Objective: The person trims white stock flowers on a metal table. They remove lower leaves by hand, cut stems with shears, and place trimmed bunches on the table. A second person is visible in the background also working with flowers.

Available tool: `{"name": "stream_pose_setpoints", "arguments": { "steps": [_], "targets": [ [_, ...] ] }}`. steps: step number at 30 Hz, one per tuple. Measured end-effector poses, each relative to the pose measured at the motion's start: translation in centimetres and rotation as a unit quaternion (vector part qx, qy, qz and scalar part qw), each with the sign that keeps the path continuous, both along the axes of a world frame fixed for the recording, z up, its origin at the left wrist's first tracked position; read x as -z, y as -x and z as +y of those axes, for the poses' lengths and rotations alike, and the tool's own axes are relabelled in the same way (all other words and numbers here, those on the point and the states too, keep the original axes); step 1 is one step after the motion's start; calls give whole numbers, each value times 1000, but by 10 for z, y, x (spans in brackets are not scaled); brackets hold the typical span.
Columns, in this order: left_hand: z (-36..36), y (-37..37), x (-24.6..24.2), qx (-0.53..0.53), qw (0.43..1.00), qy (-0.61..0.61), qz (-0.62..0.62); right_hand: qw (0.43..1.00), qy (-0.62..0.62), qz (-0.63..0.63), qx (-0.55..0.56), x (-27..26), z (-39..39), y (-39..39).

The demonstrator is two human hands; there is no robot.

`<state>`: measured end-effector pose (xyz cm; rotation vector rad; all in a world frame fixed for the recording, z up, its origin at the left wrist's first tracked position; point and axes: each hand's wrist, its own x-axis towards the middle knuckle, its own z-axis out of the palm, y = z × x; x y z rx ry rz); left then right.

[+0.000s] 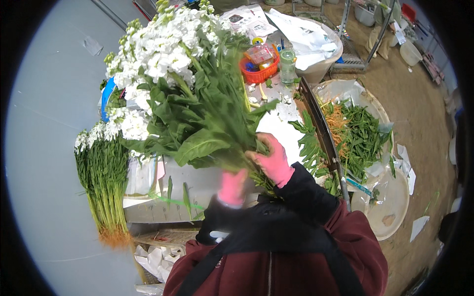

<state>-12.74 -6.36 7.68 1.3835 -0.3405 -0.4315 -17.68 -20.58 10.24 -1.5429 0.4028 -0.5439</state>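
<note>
A large bunch of white stock flowers (166, 55) with broad green leaves (207, 144) leans up and to the left in front of me. My right hand (273, 159), in a pink glove, grips its stems near the lower end. The cut stem ends point down toward my torso. My left hand (232, 187), also gloved in pink, is motion-blurred just left of the stems and below the leaves. Its fingers are too smeared to show whether they touch the bunch. Beneath lies a metal worktable (159, 211) with number marks along its front edge.
At left, a bundle of rooted stems with white flowers (105, 185) stands against the grey wall. Further back are a red plastic basket (261, 74) and a green-tinted bottle (287, 66). A dark metal rail (322, 125) edges the table's right side, beside a tub of leaf trimmings (383, 111).
</note>
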Motion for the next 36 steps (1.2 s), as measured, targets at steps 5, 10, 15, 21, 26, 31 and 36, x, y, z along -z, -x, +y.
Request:
{"name": "stream_pose_setpoints", "arguments": {
  "steps": [5,10,15,21,26,31,36],
  "targets": [
    [1,2,-4,-4,999,-11,39,993,-110,38,-20,-6,7,1],
    [-10,6,-21,46,989,127,55,1000,-1,12,-27,-14,-1,-9],
    [-19,9,-33,21,993,60,97,993,-25,64,-100,-4,0,-11],
    [-22,11,-5,-50,966,-96,-234,994,15,20,-105,-5,-3,1],
    [-2,24,19,-7,969,-105,-222,988,-52,17,-143,-28,-1,29],
    [2,16,4,69,983,-93,-144,991,119,-47,-49,-31,8,39],
    [0,10,-16,33,954,-35,-296,985,119,-117,-44,-20,11,31]
  ]
}}
